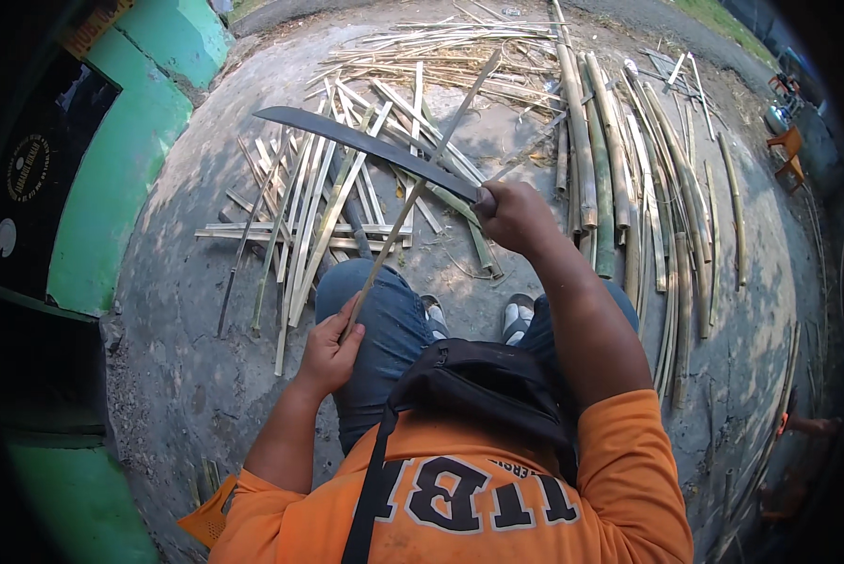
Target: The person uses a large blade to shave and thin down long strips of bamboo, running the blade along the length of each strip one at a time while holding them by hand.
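Observation:
My right hand (516,218) is closed round the handle of a long machete (370,148), its dark blade reaching out to the left. In my left hand (331,350), closed near its lower end, is a thin bamboo strip (389,242) that slants up and away to the right. The blade crosses the strip around the strip's middle; whether the two touch I cannot tell. Beyond my knees lies a loose heap of split bamboo strips (311,226), crossed over each other on the ground.
Whole bamboo poles (577,141) lie lengthwise ahead and to the right. More pale strips (422,58) are spread farther off. A green wall (111,188) runs along the left. An orange chair (787,150) stands far right. At the right rim part of another person (812,426) shows.

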`<state>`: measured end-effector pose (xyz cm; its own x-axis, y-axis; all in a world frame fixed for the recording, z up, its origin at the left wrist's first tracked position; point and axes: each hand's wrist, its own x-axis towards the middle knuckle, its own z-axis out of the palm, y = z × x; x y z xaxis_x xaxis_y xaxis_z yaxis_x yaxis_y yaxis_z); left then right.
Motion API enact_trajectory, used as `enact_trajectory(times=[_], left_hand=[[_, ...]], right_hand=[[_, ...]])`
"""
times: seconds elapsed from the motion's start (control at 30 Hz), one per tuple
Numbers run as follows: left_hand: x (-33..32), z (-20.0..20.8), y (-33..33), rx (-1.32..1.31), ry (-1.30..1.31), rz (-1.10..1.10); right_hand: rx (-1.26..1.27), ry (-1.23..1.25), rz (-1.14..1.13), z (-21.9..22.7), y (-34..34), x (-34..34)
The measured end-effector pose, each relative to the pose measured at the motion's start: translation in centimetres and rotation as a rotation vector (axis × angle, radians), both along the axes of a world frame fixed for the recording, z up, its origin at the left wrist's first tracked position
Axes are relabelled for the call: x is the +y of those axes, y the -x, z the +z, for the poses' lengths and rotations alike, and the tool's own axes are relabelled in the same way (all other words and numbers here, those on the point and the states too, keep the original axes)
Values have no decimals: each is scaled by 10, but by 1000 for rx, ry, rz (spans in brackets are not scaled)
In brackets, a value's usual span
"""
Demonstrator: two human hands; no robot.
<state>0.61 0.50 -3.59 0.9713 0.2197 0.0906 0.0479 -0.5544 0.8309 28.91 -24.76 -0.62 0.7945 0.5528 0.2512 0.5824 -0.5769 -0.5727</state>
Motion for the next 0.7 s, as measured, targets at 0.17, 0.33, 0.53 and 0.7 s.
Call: enact_trajectory(times=[0.17, 0.33, 0.53, 0.7], left_hand=[[-2, 6, -1, 43, -15, -11], [3, 0, 1, 27, 19, 1], [-2, 2, -2, 25, -6, -2], [-3, 13, 0, 56, -38, -32]], right_hand=[[-127, 130, 262, -7, 32, 20], [-72, 94, 99, -11, 4, 10], [-37, -44, -3, -13, -6, -1], [-123, 83, 166, -2, 26, 10]])
